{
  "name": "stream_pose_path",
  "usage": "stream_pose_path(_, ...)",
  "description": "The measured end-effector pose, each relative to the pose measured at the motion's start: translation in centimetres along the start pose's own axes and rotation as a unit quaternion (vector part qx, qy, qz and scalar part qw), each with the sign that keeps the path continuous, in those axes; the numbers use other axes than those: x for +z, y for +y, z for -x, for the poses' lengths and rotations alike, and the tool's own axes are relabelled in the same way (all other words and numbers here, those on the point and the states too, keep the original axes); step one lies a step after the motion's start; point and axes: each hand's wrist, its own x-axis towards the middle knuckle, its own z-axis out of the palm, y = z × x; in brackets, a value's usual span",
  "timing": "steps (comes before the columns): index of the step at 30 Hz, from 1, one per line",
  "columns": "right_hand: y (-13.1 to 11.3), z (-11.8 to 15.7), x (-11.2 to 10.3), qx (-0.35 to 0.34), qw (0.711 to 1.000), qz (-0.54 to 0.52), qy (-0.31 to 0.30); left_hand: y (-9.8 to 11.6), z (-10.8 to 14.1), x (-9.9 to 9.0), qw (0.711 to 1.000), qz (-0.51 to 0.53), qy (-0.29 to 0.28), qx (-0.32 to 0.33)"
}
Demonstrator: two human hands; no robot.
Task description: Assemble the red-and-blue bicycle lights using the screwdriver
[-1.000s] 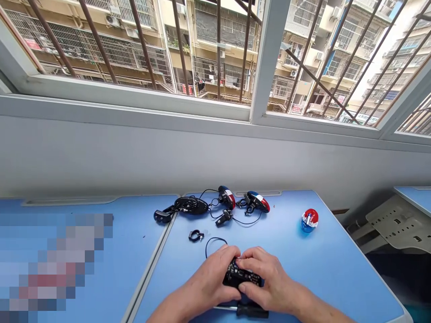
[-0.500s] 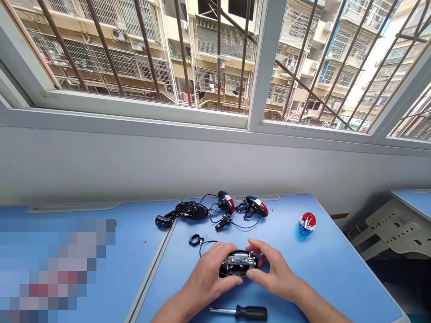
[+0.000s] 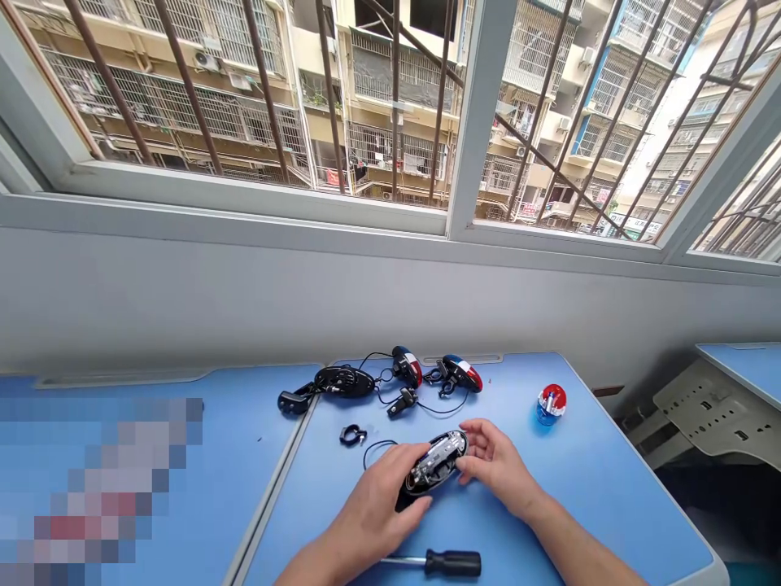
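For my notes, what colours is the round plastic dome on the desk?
The round plastic dome is red above, blue below, white between; best in the head view.

Two blue desks [image 3: 610, 496] are set edge to edge beneath the window. Most items are laid out along the far part of the right-hand desk. A black oval shell [image 3: 345, 381] is placed across the seam, with a black mount [image 3: 294, 401] at its left end. Two red, white and blue lamp housings [image 3: 407, 367] are positioned to its right, joined by thin black wires [image 3: 378, 450]. A black bracket [image 3: 402, 402] and a black clamp ring [image 3: 352, 435] lie nearer. A black-handled screwdriver [image 3: 444, 562] is found at the near edge; a red, white and blue dome [image 3: 551, 404] stands apart on the right. Part of the left desk is obscured by pixelation.
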Motion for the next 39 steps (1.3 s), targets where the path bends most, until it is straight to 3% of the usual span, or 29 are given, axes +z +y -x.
stream_pose_path(4, 0.2, -0.2, -0.3, -0.011, 0.999, 0.001, 0.050, 0.5, 0.2, -0.2, 0.999, -0.015, -0.041, 0.017)
stream_pose_path(8, 0.2, -0.2, -0.4, -0.017, 0.998, 0.008, 0.061, 0.5, 0.3, 0.1, 0.998, -0.028, -0.056, 0.033)
stream_pose_path(13, 0.2, 0.5, -0.5, -0.065, 0.994, 0.087, -0.003, -0.2, 0.6, 0.5, 0.997, -0.012, -0.053, 0.045)
stream_pose_path(15, 0.3, 0.9, -0.4, -0.114, 0.978, 0.170, -0.047, -0.4, 0.8, 0.6, 0.997, -0.012, -0.056, 0.055)
stream_pose_path(19, 0.6, 1.7, -0.1, -0.206, 0.906, 0.358, -0.091, -0.1, 1.0, 0.5, 0.995, -0.023, -0.051, 0.078)
stream_pose_path(21, 0.7, 1.9, 0.0, -0.208, 0.883, 0.412, -0.082, 0.2, 1.0, 0.4, 0.996, -0.029, -0.041, 0.079)
stream_pose_path(26, 0.7, 1.8, -0.3, -0.167, 0.872, 0.458, -0.049, 0.3, 0.7, 0.2, 0.996, -0.037, 0.042, 0.071)
stream_pose_path(30, 0.9, 1.8, -0.6, -0.205, 0.857, 0.469, -0.062, -0.9, 0.4, 0.4, 0.991, -0.071, 0.106, 0.048)
stream_pose_path(36, 1.3, 2.1, -0.1, -0.273, 0.830, 0.480, -0.084, -1.9, 0.4, 0.7, 0.999, -0.046, 0.012, -0.018)
stream_pose_path(39, 1.1, 2.2, 0.2, -0.287, 0.824, 0.480, -0.092, -1.7, 0.4, 0.6, 0.999, -0.038, -0.009, -0.036)
